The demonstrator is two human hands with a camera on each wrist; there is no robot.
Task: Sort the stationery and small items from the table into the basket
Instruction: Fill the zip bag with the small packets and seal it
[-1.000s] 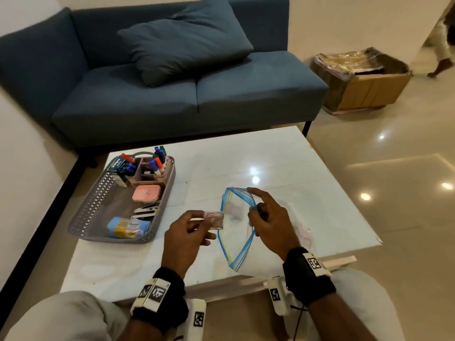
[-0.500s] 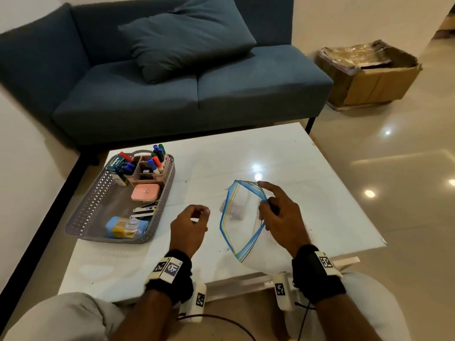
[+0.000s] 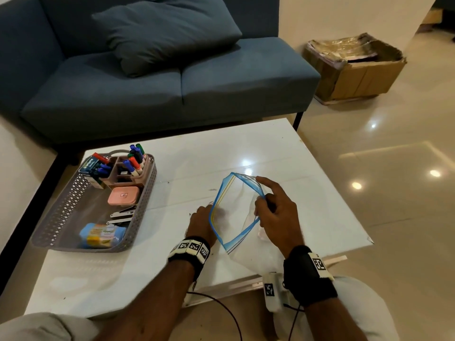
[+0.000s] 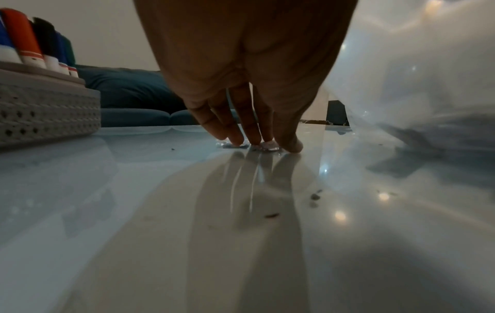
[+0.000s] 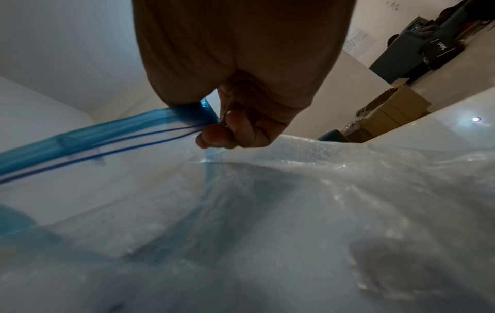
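Observation:
My right hand (image 3: 261, 198) pinches the blue zip rim of a clear plastic bag (image 3: 237, 238) and holds its mouth open just above the white table (image 3: 307, 193). In the right wrist view, thumb and fingers (image 5: 214, 135) clamp the rim, with the bag (image 5: 294, 211) sagging below. My left hand (image 3: 208, 209) reaches down beside the bag's mouth. Its straight fingertips (image 4: 238, 140) rest on a small clear-wrapped item (image 4: 269, 146) lying on the table. The grey perforated basket (image 3: 66, 203) stands to the left.
The basket holds markers (image 3: 134, 158) in a divider, a pink case (image 3: 123, 195), nail clippers (image 3: 123, 215) and a blue packet (image 3: 102, 235). A blue sofa (image 3: 172, 89) runs behind the table. A cardboard box (image 3: 357, 70) sits on the floor, far right.
One second ago my left hand held a small wrapped item near the bag's mouth. It then came away empty and has dropped to the table onto another small item. The right hand still holds the bag.

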